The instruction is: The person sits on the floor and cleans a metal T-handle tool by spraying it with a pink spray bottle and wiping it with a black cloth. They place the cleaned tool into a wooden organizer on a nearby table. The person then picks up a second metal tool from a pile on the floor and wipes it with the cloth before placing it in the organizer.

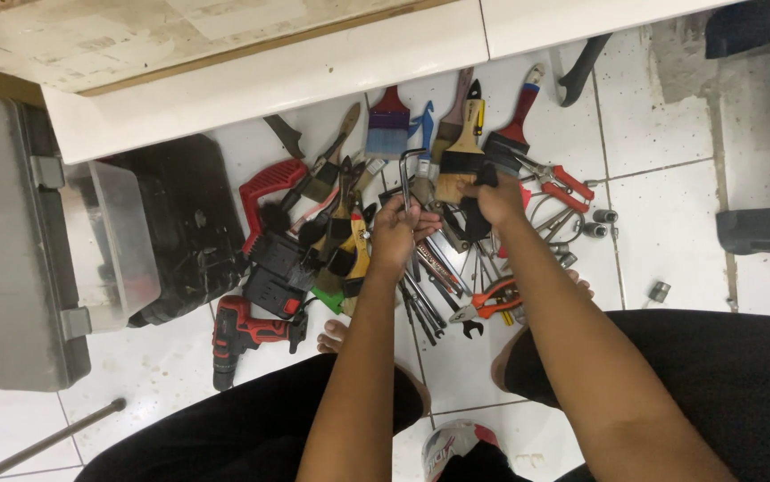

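Both busy: left hand (pixel 395 234) grips hex key (pixel 409 170), right hand (pixel 496 198) black handle (pixel 474 217).

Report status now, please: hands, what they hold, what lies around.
Left hand shut on hex key. Right hand shut on a black handle. Brushes, pliers and drill heaped on floor below.

White tile floor (pixel 670 116), white cabinet edge (pixel 313 71)

Bent metal hex key (pixel 409 170) upright; black-handled tool (pixel 474 214) hanging over tool pile
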